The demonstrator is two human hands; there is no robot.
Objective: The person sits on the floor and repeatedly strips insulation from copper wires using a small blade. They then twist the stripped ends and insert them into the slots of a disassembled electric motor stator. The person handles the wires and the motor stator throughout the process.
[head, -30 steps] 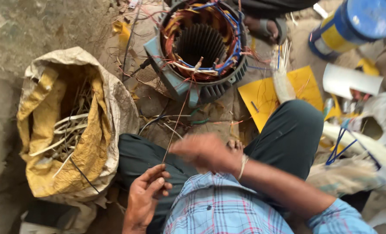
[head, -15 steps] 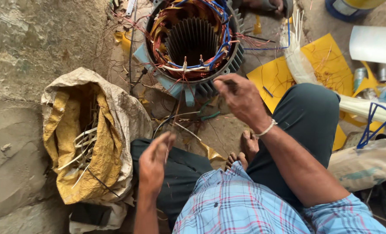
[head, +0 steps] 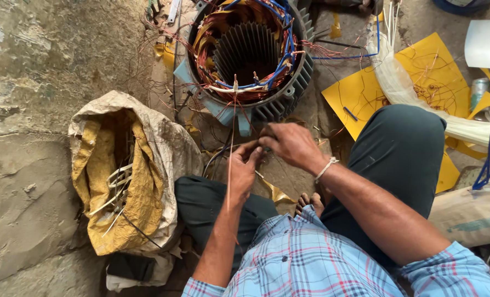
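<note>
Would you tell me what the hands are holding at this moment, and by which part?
The left hand and right hand pinch the lower end of a thin strand that runs up to the motor stator.

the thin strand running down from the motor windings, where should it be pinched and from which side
Probably low on the thin strand, near the left hand, coming from the person's side. It runs straight and taut down from the stator windings; higher up, coils and blue leads crowd it.
</note>
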